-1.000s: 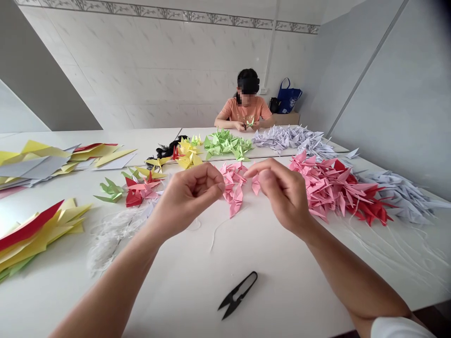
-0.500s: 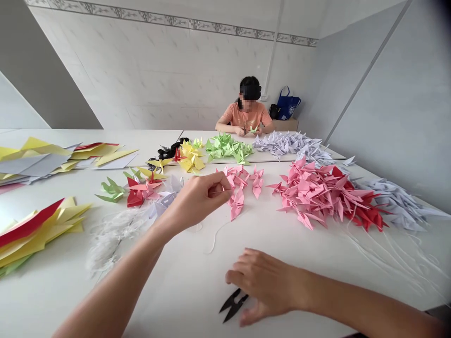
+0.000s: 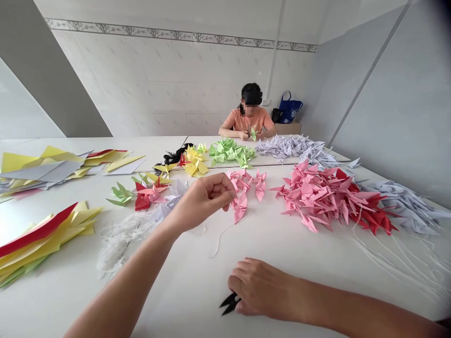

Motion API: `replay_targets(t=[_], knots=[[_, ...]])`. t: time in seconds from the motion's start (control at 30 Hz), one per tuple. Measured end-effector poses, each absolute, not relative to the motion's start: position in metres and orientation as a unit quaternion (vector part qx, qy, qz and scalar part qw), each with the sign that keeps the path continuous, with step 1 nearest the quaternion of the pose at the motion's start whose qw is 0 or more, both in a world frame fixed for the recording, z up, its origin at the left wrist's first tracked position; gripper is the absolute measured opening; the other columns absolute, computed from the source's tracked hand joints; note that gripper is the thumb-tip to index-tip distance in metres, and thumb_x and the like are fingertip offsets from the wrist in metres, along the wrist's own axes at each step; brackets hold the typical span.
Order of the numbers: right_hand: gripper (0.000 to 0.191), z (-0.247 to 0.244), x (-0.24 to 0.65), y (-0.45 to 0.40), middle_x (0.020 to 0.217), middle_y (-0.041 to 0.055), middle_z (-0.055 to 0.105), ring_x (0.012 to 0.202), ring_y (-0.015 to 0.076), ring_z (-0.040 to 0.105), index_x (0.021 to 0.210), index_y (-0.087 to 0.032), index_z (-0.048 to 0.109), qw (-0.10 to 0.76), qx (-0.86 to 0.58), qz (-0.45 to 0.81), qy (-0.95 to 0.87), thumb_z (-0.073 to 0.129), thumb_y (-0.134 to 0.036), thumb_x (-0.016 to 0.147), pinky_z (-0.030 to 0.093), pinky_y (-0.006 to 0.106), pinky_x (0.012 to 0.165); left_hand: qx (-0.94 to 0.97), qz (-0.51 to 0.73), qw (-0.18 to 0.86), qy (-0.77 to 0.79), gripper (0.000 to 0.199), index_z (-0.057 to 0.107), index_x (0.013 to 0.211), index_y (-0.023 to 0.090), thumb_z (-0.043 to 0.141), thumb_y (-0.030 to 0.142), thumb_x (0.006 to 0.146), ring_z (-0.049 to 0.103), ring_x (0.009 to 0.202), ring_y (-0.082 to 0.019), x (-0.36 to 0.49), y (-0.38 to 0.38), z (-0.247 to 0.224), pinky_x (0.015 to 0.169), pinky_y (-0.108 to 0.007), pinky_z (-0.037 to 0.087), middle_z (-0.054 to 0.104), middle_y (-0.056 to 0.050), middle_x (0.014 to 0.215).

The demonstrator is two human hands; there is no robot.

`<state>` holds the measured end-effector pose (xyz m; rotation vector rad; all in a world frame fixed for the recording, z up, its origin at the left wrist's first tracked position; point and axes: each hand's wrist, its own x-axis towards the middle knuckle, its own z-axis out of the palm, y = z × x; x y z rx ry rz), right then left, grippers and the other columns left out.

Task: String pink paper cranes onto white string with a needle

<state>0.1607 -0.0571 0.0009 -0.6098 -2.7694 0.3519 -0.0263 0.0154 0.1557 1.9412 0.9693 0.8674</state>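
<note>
My left hand is raised over the middle of the table, its thumb and fingers pinched together. What sits in that pinch is too small to make out. Just beyond it lie several pink paper cranes, with a white string trailing from beside them across the tabletop. Lower down, my right hand is closed around black thread snips. The two pointed blades stick out to the left, slightly apart; the handles are hidden under my fingers.
A big heap of pink cranes sits at right, with loose white strings below. Green cranes and white cranes lie farther back. Paper sheets and white fluffy thread are left. A person sits opposite.
My right hand has gone from spread fingers over the snips to closed around them. My left hand stays pinched in nearly the same spot. The view has shifted slightly.
</note>
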Motion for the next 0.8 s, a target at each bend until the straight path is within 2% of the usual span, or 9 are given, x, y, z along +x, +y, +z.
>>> replay_targets(t=[0.1, 0.2, 0.23, 0.33, 0.43, 0.5, 0.6, 0.7, 0.8], knots=[[0.021, 0.044, 0.173, -0.052, 0.085, 0.0002, 0.063, 0.07, 0.0172, 0.058, 0.095, -0.025, 0.055, 0.147, -0.273, 0.319, -0.895, 0.07, -0.038, 0.09, 0.044, 0.029, 0.059, 0.742, 0.373, 0.42, 0.366, 0.012, 0.059, 0.081, 0.017, 0.062, 0.024, 0.091, 0.045, 0.052, -0.007, -0.028, 0.016, 0.158, 0.05, -0.02, 0.03, 0.056, 0.004, 0.057], [0.025, 0.087, 0.185, -0.04, 0.071, -0.0054, 0.052, 0.058, 0.0098, 0.046, 0.108, -0.022, 0.055, 0.216, -0.284, 0.495, -0.792, 0.061, -0.045, 0.098, 0.035, 0.023, 0.053, 0.717, 0.411, 0.436, 0.356, 0.012, 0.059, 0.081, 0.017, 0.063, 0.023, 0.091, 0.045, 0.053, -0.006, -0.029, 0.016, 0.16, 0.05, -0.018, 0.031, 0.053, 0.005, 0.057], [0.029, 0.099, 0.187, -0.034, 0.072, -0.005, 0.053, 0.059, 0.0093, 0.049, 0.109, -0.021, 0.054, 0.263, -0.276, 0.528, -0.759, 0.06, -0.048, 0.099, 0.035, 0.023, 0.055, 0.712, 0.42, 0.437, 0.354, 0.012, 0.059, 0.081, 0.017, 0.063, 0.023, 0.091, 0.045, 0.053, -0.006, -0.028, 0.016, 0.16, 0.05, -0.018, 0.031, 0.053, 0.006, 0.058], [0.04, 0.121, 0.187, -0.015, 0.076, -0.0042, 0.053, 0.062, 0.0105, 0.061, 0.105, -0.019, 0.055, 0.408, -0.24, 0.547, -0.691, 0.063, -0.057, 0.095, 0.042, 0.023, 0.058, 0.707, 0.421, 0.443, 0.356, 0.013, 0.059, 0.079, 0.017, 0.064, 0.022, 0.09, 0.046, 0.054, -0.006, -0.027, 0.014, 0.162, 0.051, -0.017, 0.032, 0.051, 0.006, 0.058], [0.043, 0.129, 0.183, -0.002, 0.072, -0.0047, 0.054, 0.057, 0.0097, 0.06, 0.099, -0.018, 0.055, 0.5, -0.229, 0.511, -0.661, 0.067, -0.058, 0.091, 0.046, 0.022, 0.056, 0.708, 0.403, 0.451, 0.366, 0.016, 0.059, 0.081, 0.017, 0.064, 0.028, 0.092, 0.043, 0.051, -0.006, -0.026, 0.012, 0.163, 0.048, -0.018, 0.03, 0.056, 0.004, 0.061], [0.041, 0.126, 0.18, 0.002, 0.072, -0.0048, 0.055, 0.056, 0.0093, 0.061, 0.099, -0.018, 0.055, 0.507, -0.232, 0.51, -0.655, 0.068, -0.057, 0.092, 0.046, 0.022, 0.055, 0.704, 0.398, 0.462, 0.364, 0.019, 0.058, 0.084, 0.017, 0.062, 0.032, 0.095, 0.04, 0.049, -0.005, -0.026, 0.012, 0.162, 0.046, -0.018, 0.029, 0.061, 0.003, 0.065], [0.034, 0.114, 0.178, 0.001, 0.074, -0.0053, 0.053, 0.061, 0.0087, 0.06, 0.103, -0.02, 0.057, 0.456, -0.243, 0.536, -0.668, 0.068, -0.05, 0.094, 0.048, 0.02, 0.058, 0.697, 0.415, 0.463, 0.357, 0.019, 0.058, 0.084, 0.018, 0.062, 0.032, 0.095, 0.042, 0.052, -0.006, -0.025, 0.013, 0.159, 0.047, -0.018, 0.029, 0.061, 0.002, 0.069], [0.028, 0.103, 0.175, -0.001, 0.074, -0.0057, 0.05, 0.063, 0.0085, 0.056, 0.105, -0.021, 0.057, 0.421, -0.259, 0.553, -0.671, 0.068, -0.045, 0.095, 0.052, 0.022, 0.063, 0.683, 0.448, 0.444, 0.368, 0.018, 0.058, 0.082, 0.018, 0.064, 0.03, 0.094, 0.042, 0.057, -0.007, -0.025, 0.013, 0.155, 0.051, -0.018, 0.03, 0.051, 0.004, 0.066], [0.028, 0.098, 0.172, 0.0, 0.074, -0.0059, 0.048, 0.061, 0.0084, 0.053, 0.103, -0.021, 0.056, 0.429, -0.266, 0.558, -0.659, 0.067, -0.047, 0.095, 0.054, 0.024, 0.063, 0.665, 0.474, 0.439, 0.376, 0.02, 0.058, 0.081, 0.018, 0.065, 0.032, 0.094, 0.031, 0.054, -0.007, -0.024, 0.013, 0.154, 0.05, -0.019, 0.025, 0.04, 0.007, 0.061]])
